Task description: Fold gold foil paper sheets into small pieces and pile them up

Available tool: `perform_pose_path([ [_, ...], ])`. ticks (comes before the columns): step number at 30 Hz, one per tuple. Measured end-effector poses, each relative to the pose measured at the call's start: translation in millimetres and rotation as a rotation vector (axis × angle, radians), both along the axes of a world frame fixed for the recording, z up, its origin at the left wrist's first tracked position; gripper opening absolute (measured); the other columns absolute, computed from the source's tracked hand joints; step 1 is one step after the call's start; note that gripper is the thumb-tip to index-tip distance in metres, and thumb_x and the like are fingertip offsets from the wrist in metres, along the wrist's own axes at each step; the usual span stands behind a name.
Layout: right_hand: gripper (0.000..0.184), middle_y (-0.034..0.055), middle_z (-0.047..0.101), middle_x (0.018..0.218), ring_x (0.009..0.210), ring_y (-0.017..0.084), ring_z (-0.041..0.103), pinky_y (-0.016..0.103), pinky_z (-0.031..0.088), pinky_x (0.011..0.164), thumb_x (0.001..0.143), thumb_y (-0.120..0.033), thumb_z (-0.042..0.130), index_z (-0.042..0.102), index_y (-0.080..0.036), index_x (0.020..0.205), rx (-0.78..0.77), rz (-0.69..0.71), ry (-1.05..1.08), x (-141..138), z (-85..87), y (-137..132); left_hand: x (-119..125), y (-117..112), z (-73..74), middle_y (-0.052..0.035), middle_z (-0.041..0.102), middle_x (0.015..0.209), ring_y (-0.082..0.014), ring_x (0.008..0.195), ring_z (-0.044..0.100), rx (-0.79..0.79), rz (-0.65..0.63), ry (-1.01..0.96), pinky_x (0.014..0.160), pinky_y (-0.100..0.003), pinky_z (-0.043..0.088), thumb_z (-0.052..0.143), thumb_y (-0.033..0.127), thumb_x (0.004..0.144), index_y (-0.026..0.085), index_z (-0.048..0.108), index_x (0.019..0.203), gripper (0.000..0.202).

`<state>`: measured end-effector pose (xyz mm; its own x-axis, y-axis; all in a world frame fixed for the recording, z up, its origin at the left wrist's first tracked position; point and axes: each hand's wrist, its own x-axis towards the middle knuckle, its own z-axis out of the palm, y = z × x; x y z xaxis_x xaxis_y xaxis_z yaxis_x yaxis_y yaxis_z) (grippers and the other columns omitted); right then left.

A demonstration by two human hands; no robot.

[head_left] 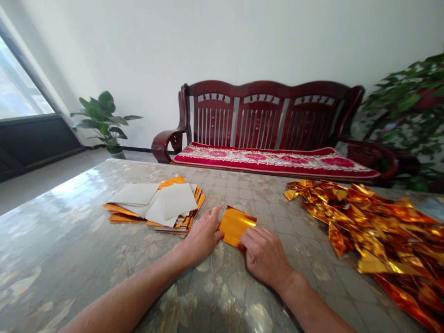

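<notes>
A square sheet of shiny gold foil paper (237, 226) lies on the table between my two hands, gold side up, its top edge slightly curled. My left hand (203, 232) rests along its left edge, fingers stretched forward and the thumb apart from them, touching the sheet's side. At the lower right edge, the curled fingers of my right hand (265, 253) are closed on the paper; its fingertips are partly hidden. Just left of my left hand sits a loose stack of foil papers (180, 203), some white side up and others showing orange-gold edges.
A heap of folded gold foil pieces (378, 226) spreads over the right of the patterned, glossy table (86, 263). Beyond the table stands a dark red wooden bench (263, 125) with a red floral cushion (256, 157). Potted plants (104, 118) flank it.
</notes>
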<state>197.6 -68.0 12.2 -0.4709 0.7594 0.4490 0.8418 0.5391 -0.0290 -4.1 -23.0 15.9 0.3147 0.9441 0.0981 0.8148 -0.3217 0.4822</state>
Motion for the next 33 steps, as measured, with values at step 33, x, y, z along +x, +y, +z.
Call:
perform_pose_path([
  [33, 0.017, 0.0027, 0.058, 0.076, 0.075, 0.017, 0.049, 0.031, 0.03, 0.069, 0.075, -0.004, 0.051, 0.058, -0.02, 0.075, -0.023, -0.007, 0.024, -3, 2.3, 1, 12, 5, -10.6, -0.0082, 0.063, 0.111, -0.0166, 0.092, 0.067, -0.381, 0.103, -1.081, 0.082, -0.031, 0.055, 0.07, 0.012, 0.07, 0.015, 0.037, 0.138, 0.076],
])
